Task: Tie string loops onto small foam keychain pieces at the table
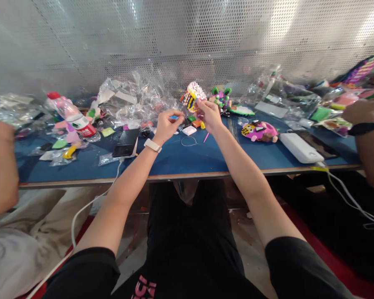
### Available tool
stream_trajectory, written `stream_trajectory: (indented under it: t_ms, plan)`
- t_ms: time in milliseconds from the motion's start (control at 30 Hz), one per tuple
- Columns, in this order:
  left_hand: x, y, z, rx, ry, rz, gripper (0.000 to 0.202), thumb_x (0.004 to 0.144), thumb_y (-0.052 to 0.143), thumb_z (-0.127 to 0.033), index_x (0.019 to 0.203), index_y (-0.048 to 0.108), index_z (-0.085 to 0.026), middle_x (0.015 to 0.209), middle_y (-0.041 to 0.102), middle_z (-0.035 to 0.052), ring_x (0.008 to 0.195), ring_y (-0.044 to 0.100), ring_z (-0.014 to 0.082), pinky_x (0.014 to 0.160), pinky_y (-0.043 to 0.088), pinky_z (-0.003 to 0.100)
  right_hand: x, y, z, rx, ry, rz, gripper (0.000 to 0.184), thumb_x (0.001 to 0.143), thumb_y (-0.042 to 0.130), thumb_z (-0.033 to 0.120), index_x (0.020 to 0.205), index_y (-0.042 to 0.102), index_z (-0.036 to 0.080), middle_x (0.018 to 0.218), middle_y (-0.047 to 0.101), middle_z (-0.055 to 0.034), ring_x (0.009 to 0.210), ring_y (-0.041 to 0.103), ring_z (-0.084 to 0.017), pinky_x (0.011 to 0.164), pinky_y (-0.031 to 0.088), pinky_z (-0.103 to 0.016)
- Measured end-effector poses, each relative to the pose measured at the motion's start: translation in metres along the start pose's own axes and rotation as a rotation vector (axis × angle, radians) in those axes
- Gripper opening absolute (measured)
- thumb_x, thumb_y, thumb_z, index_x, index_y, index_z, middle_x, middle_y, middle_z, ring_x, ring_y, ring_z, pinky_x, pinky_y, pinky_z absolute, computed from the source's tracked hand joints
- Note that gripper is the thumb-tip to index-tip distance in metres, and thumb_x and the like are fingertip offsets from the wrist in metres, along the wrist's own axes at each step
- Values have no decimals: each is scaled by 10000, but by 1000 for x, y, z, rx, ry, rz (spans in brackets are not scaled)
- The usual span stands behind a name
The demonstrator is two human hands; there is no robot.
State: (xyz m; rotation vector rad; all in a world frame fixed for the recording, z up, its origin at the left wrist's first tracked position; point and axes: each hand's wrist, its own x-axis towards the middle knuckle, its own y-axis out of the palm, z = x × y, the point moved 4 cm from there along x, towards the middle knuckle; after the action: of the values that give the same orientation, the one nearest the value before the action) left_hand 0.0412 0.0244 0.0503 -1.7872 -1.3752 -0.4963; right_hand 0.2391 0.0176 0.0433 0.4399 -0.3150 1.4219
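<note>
My right hand [209,114] is closed, thumb and fingers pinched at the lower right edge of a clay figure [191,94] with white bead-like dots and yellow-and-black stripes. To its left, my left hand [167,126] is pinched closed; anything between its fingertips is too small to make out. Below the hands, on the blue table, are a white block [189,130], orange clay [196,123], a thin wire-like loop [189,141] and a pink stick [206,137]. A green-and-purple clay figure [220,96] stands behind my right hand.
A pink clay piece [259,131] and a white power bank [301,148] lie to the right. At left are a phone [126,142] with a cable and a red-capped bottle [76,118]. Clear plastic bags [137,93] line the perforated metal wall. Other people's arms reach in at both sides.
</note>
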Motion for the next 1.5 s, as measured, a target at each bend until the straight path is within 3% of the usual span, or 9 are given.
stream_trajectory:
  t_ms: [200,400,667,867,1067,1233,1367,1500]
  plan:
    - [-2,2,3,-55,-50,-32,379,947,742,-576,929,748,-198,737,720,17,455,534,73,421,418,208,-4,13,-6,134,54,24,506,830,815,745,947,710,264,794,690,3,777,703,-154,620,584,-273]
    - [-2,0,5,-107,-71,-74,346,930,767,-540,915,744,-195,772,720,20,432,515,58,395,386,201,-13,31,-1,160,88,20,430,795,897,628,853,704,248,791,707,2,782,693,-142,698,611,-277]
    - [-6,8,-4,-77,-16,7,419,949,726,-618,967,740,-200,816,740,38,494,566,78,447,444,215,-12,28,-10,216,243,71,383,834,885,574,887,700,243,723,689,11,730,692,-150,689,624,-282]
    - [-5,5,5,-57,-51,-128,362,997,673,-581,964,692,-221,835,727,32,461,562,80,436,440,237,-19,40,-4,47,121,84,511,815,835,726,887,680,244,711,667,6,670,674,-141,638,605,-282]
    - [-5,5,3,11,-46,-123,324,1010,653,-532,951,671,-214,838,715,38,552,639,107,506,514,251,-20,41,-3,-150,-23,79,423,866,819,637,851,672,240,682,610,18,647,599,-142,632,552,-300]
    - [-5,6,2,3,-58,-82,367,1017,645,-574,912,661,-223,734,683,17,590,663,138,553,542,274,-17,27,4,-409,-232,34,279,948,771,504,887,693,243,772,600,-19,811,618,-209,838,575,-405]
    - [-2,5,7,-27,-68,-52,406,988,687,-612,877,660,-222,711,682,16,609,663,143,584,545,276,-21,23,18,-555,-329,125,180,969,764,421,1026,727,255,854,624,-37,954,638,-257,982,553,-479]
    - [-1,3,5,31,-33,-21,388,978,712,-590,872,677,-218,766,721,28,669,676,149,640,557,284,-24,21,27,-622,-375,195,159,986,745,376,1115,759,284,955,678,-56,1044,663,-285,1005,552,-487]
